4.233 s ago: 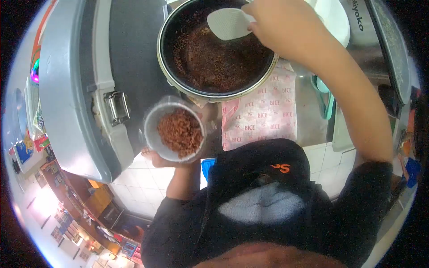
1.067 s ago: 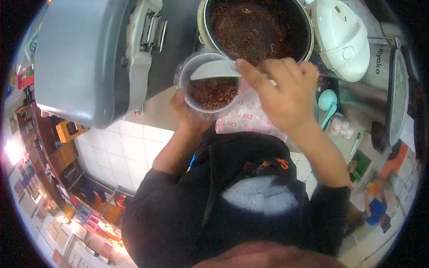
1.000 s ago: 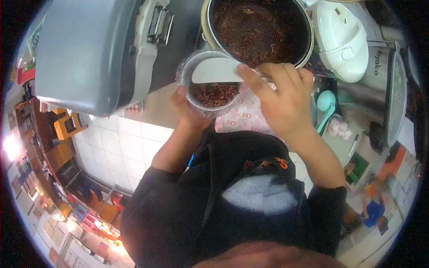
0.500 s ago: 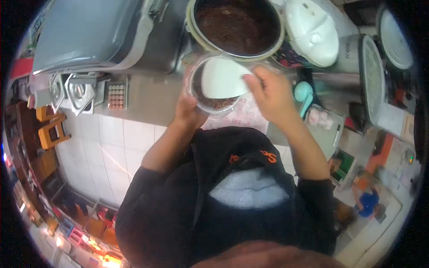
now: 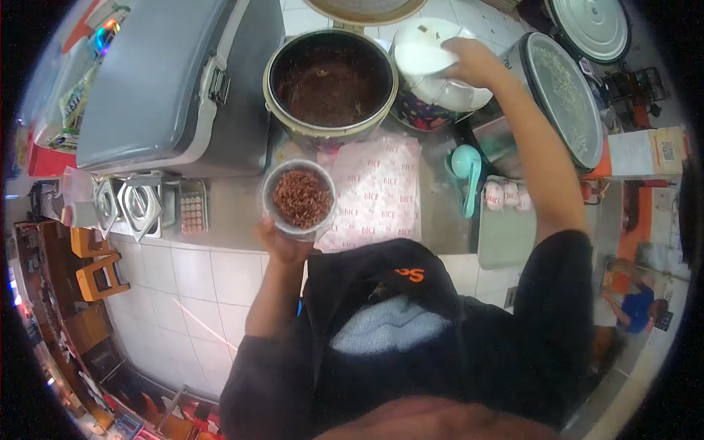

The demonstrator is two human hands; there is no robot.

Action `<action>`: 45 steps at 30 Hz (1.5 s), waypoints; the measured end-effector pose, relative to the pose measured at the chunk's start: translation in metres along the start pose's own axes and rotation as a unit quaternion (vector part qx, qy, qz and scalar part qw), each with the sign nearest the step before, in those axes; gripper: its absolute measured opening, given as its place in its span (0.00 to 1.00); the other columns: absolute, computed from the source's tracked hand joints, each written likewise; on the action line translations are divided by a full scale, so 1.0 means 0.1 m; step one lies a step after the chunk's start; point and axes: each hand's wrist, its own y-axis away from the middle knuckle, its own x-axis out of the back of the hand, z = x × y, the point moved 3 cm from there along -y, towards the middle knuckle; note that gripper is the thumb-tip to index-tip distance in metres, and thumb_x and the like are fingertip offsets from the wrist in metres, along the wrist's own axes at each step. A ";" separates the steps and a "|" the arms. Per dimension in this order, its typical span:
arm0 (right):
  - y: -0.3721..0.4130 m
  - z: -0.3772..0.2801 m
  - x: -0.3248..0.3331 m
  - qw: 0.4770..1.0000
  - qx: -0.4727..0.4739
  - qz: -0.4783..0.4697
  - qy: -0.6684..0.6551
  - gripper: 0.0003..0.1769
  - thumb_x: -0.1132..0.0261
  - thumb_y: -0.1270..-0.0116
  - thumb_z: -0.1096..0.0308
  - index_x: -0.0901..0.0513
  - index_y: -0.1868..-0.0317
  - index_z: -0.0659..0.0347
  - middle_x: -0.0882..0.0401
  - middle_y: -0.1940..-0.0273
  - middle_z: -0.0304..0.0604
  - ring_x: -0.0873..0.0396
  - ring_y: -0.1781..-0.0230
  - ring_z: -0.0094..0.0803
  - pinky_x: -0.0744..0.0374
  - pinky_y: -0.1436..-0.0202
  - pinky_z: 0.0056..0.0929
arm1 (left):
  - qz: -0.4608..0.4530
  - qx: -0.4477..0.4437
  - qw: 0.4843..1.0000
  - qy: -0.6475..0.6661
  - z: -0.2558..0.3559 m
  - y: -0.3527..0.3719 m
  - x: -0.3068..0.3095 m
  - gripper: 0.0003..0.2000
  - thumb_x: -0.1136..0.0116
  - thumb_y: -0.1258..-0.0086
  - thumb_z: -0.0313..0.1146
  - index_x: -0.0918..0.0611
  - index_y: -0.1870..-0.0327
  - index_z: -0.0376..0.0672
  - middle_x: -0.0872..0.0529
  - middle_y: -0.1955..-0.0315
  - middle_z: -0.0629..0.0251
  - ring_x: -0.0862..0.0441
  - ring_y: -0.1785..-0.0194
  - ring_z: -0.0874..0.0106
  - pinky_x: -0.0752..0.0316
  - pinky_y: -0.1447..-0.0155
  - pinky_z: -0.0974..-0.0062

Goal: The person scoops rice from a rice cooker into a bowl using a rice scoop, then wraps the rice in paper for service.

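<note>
My left hand [image 5: 284, 242] is closed round the side of a bowl [image 5: 270, 209] that looks lined with clear plastic. Reddish-brown cooked rice [image 5: 302, 198] fills the bowl. At the back right, my right hand [image 5: 480, 66] grips a white rice paddle [image 5: 422, 60], its broad blade over a white lid [image 5: 469, 97]. Left of that hand stands a large round rice pot [image 5: 275, 110], uncovered, with dark reddish-brown rice inside. Pink-printed wrapping paper [image 5: 381, 194] lies on the counter just right of the bowl.
A big grey cooler box [image 5: 161, 88] stands at the left, with steel lids [image 5: 139, 205] in front. To the right are a turquoise ladle [image 5: 468, 172], a tray [image 5: 506, 238] with wrapped rolls [image 5: 506, 194], and a round lidded container [image 5: 561, 103]. Another person [image 5: 636, 304] is far right.
My right hand has moved the paddle from over the bowl to the white lid at the back right. The bowl has shifted left and down, exposing its rice and the wrapping paper.
</note>
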 end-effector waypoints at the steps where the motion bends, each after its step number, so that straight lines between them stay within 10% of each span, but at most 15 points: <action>1: -0.06 -0.02 0.02 0.997 0.029 -0.054 0.046 0.39 0.26 0.49 0.40 0.16 0.46 0.63 0.15 0.50 0.54 0.18 0.47 0.48 0.22 0.42 0.43 | -0.006 -0.007 1.000 -0.006 -0.01 0.03 -0.03 0.43 0.45 0.42 0.59 0.35 0.28 0.41 0.27 0.34 0.52 0.27 0.33 0.56 0.29 0.31 0.54; 6: -0.28 -0.10 -0.10 0.957 0.100 -0.211 0.173 0.45 0.29 0.51 0.31 0.17 0.42 0.60 0.16 0.48 0.54 0.18 0.46 0.49 0.22 0.40 0.43 | 0.043 -0.088 0.994 -0.037 -0.08 0.24 -0.22 0.40 0.46 0.42 0.56 0.32 0.30 0.39 0.25 0.35 0.53 0.26 0.33 0.55 0.30 0.29 0.54; 16: -0.09 0.08 -0.13 0.932 0.302 -0.141 0.141 0.33 0.25 0.57 0.36 0.13 0.63 0.58 0.15 0.66 0.52 0.16 0.60 0.52 0.21 0.55 0.47 | 0.119 -0.197 0.973 -0.011 -0.36 0.89 -0.21 0.36 0.53 0.40 0.53 0.30 0.31 0.39 0.23 0.37 0.52 0.24 0.35 0.53 0.29 0.31 0.50; 29: -0.24 0.28 0.42 0.912 0.364 -0.187 0.030 0.29 0.22 0.58 0.43 0.12 0.64 0.58 0.15 0.64 0.51 0.18 0.60 0.52 0.22 0.55 0.45 | 0.168 -0.263 0.948 -0.062 -0.53 0.95 -0.41 0.37 0.48 0.41 0.54 0.29 0.32 0.40 0.23 0.37 0.54 0.24 0.35 0.55 0.29 0.30 0.52; 38: -1.36 1.31 0.80 0.945 0.097 -0.174 -0.258 0.33 0.34 0.35 0.39 0.17 0.46 0.61 0.21 0.48 0.43 0.25 0.48 0.33 0.30 0.39 0.33 | 0.184 -0.225 0.952 -0.099 -0.60 0.93 -0.38 0.37 0.50 0.39 0.55 0.29 0.31 0.40 0.23 0.37 0.54 0.25 0.34 0.56 0.31 0.29 0.53; 39: -1.35 1.36 0.77 0.927 0.111 -0.079 -0.348 0.37 0.45 0.34 0.27 0.14 0.54 0.55 0.19 0.64 0.39 0.24 0.67 0.27 0.24 0.59 0.29 | 0.180 -0.225 0.952 -0.105 -0.60 0.92 -0.40 0.37 0.50 0.39 0.55 0.29 0.31 0.40 0.23 0.37 0.54 0.25 0.34 0.56 0.31 0.29 0.53; 45: -2.01 2.10 1.03 0.887 0.037 0.067 -0.456 0.29 0.40 0.31 0.39 0.17 0.55 0.60 0.18 0.65 0.45 0.20 0.67 0.40 0.23 0.60 0.38 | 0.239 -0.225 0.939 -0.100 -0.62 0.84 -0.56 0.37 0.49 0.39 0.55 0.29 0.32 0.40 0.22 0.38 0.54 0.23 0.36 0.56 0.27 0.33 0.52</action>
